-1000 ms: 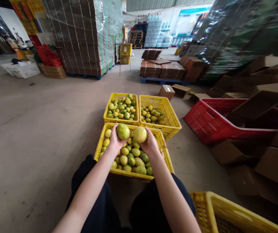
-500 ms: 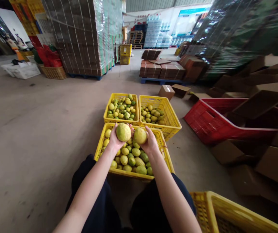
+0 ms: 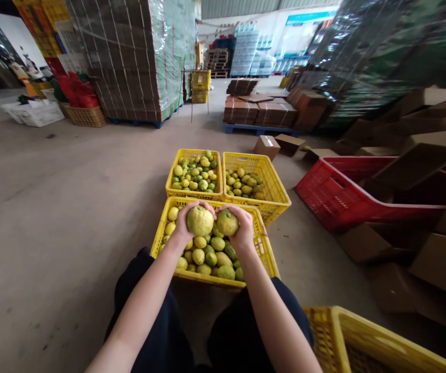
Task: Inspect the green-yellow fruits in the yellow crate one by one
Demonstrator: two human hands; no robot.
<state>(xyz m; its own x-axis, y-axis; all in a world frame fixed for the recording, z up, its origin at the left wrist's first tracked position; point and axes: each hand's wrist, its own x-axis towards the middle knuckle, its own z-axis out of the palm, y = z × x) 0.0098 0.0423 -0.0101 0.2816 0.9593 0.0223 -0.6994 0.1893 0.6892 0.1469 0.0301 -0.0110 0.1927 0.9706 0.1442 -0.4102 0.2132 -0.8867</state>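
My left hand (image 3: pixel 183 226) is wrapped round a large, bumpy yellow-green lemon (image 3: pixel 200 221). In my right hand (image 3: pixel 245 226) is a slightly smaller greenish lemon (image 3: pixel 227 223), its stem end facing up toward me. The two lemons are side by side, a small gap between them, above the near yellow crate (image 3: pixel 211 281). Yellow and green lemons (image 3: pixel 218 244) of mixed sizes fill that crate; my hands and the held fruit hide its far part.
Behind stand a yellow crate (image 3: pixel 171 193) full of lemons and another (image 3: pixel 279 199) holding fewer. A red crate (image 3: pixel 335 197) with cardboard boxes (image 3: pixel 378 241) lies right. One more yellow crate (image 3: pixel 335 336) is at lower right. Flattened cartons (image 3: pixel 260 113) sit on a pallet farther back.
Both hands have rolled the lemons over, bringing their stem ends into view. The fruit has come slightly lower and nearer to me, and my fingers now curl over the far sides.
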